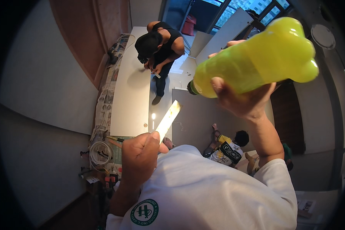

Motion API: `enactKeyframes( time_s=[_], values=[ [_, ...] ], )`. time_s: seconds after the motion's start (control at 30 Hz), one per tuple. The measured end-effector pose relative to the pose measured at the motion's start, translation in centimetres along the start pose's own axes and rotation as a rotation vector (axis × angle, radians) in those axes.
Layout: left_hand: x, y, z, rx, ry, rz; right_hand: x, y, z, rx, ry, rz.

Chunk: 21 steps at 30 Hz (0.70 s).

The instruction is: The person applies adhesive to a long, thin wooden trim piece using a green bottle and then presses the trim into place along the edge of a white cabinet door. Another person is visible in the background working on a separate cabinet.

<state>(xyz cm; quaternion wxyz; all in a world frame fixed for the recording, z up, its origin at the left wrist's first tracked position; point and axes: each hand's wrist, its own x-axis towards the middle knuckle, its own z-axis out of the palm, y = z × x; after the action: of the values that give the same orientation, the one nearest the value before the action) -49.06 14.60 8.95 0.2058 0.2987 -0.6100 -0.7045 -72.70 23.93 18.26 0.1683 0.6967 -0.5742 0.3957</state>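
My right hand point(250, 101) grips a large yellow-green plastic bottle point(249, 63), raised and tipped so that its dark-capped neck points down to the left and its lobed base is up at the right. In my left hand point(141, 156) is a narrow, flat, pale strip point(169, 120), pinched at its lower end between thumb and fingers. Its far end carries yellowish marks and slants up toward the bottle's neck, apart from it. Whether the cap has an opening is too dark to make out.
A person in a dark sleeveless top point(166, 42) bends over a long white panel point(128, 92) at left. Another person in a white and yellow shirt point(228, 149) sits on the floor beyond my right side. Coiled tubing point(101, 153) and tools lie at lower left.
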Motion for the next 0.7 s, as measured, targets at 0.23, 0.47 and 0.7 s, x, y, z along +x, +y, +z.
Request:
enactKeyframes(
  time_s=[0.23, 0.47, 0.7],
  values=[
    [0.1, 0.2, -0.6, 0.015, -0.068, 0.016, -0.2, -1.6, 0.7, 0.118, 0.028, -0.053],
    [0.1, 0.6, -0.3, 0.090, -0.084, 0.106, -0.2, -2.8, 1.9, -0.017, -0.189, -0.102],
    [0.0, 0.5, -1.0, 0.093, -0.088, 0.059, 0.4, -2.7, 2.0, -0.193, -0.189, -0.219]
  ],
)
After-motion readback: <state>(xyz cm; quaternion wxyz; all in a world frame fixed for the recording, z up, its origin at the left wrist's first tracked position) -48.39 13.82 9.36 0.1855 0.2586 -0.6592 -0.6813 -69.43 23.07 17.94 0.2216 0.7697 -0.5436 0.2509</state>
